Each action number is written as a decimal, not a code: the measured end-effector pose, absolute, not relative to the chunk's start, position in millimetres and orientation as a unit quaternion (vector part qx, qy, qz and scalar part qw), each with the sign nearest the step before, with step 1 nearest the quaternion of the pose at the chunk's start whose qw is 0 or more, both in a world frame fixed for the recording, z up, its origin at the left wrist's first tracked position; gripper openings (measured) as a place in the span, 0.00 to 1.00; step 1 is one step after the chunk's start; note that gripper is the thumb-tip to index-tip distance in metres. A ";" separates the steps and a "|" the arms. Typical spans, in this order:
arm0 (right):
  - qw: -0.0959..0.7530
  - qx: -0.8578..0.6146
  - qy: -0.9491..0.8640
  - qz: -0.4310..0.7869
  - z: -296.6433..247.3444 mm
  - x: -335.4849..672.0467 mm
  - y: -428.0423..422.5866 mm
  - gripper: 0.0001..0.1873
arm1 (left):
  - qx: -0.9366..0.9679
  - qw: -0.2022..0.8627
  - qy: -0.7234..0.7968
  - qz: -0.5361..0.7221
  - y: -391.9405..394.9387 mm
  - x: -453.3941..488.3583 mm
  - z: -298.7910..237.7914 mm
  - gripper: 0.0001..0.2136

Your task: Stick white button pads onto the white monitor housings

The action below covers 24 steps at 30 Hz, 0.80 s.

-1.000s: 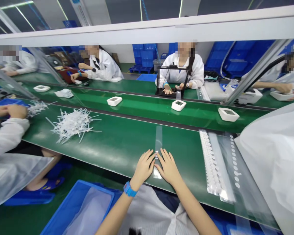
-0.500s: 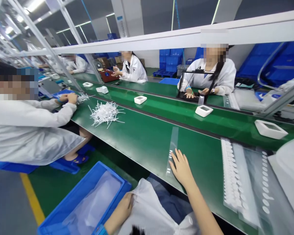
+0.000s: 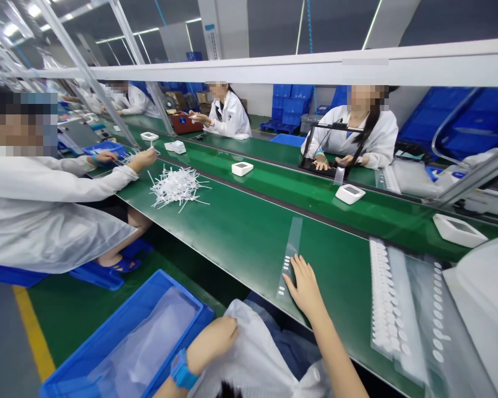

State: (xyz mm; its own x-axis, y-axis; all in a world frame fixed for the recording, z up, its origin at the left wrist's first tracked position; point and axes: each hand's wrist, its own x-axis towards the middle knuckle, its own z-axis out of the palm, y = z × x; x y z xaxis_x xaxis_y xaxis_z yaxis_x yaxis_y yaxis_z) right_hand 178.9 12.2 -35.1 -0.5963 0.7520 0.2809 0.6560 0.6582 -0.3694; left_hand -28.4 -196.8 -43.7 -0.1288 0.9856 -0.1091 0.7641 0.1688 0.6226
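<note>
My right hand (image 3: 305, 284) lies flat on the green table, fingers stretched out, at the right edge of a clear plastic strip (image 3: 294, 236). Small white oval stickers (image 3: 286, 263) sit on that strip in two groups, left of my fingers. Over my lap, against the white coat (image 3: 249, 354), is my left hand (image 3: 216, 340) with a blue wristband (image 3: 182, 371). Its fingers are curled together, and their inner side is hidden, so I cannot tell what they hold, if anything.
Sheets with rows of white round stickers (image 3: 384, 298) lie at the right. White devices with screens (image 3: 350, 193) stand along the green belt (image 3: 290, 190). A pile of white strips (image 3: 176, 187) lies left. A blue bin (image 3: 149, 331) stands beside my lap. Co-workers sit left and opposite.
My left hand has risen and moved right over my lap, bringing the wristband into view. My right hand stays by the strip. The left co-worker's hands have moved apart.
</note>
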 end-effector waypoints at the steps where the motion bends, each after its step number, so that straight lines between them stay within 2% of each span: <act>1: 0.210 -0.398 -0.885 0.119 -34.6 179.1 11.8 0.29 | 0.623 0.295 0.690 0.219 -185.3 -25.3 -24.4 0.14; 4: 0.217 -0.398 -0.881 0.133 -32.5 179.2 10.9 0.29 | 0.633 0.333 0.624 0.314 -139.3 -17.7 24.4 0.14; 6: 0.223 -0.398 -0.879 0.139 -31.0 179.4 10.2 0.28 | 0.633 0.307 0.615 0.355 -103.9 -16.3 36.8 0.15; 11: 0.246 -0.395 -0.875 0.135 -28.7 180.0 7.8 0.25 | 0.679 0.190 0.606 0.368 -7.1 -41.1 3.6 0.18; 15: 0.264 -0.405 -0.867 0.117 -28.7 180.5 8.5 0.26 | 0.618 0.076 0.686 0.376 86.0 -97.2 -23.7 0.21; 21: 0.285 -0.402 -0.866 0.080 -45.0 181.0 17.1 0.27 | 0.510 -0.015 0.757 0.407 226.1 -195.9 -14.8 0.34; 24: 0.306 -0.423 -0.850 0.064 -63.4 179.6 20.1 0.25 | 0.489 -0.045 0.766 0.415 277.7 -222.0 -8.4 0.38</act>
State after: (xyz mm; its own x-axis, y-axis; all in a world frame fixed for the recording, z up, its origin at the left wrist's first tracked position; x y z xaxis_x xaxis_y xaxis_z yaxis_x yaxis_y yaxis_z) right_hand 179.6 20.1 -63.4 -0.4544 0.7588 0.4666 0.6804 0.6338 -0.3680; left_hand -222.0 277.7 -8.4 -0.5179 0.7118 0.4744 0.7862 0.1776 0.5918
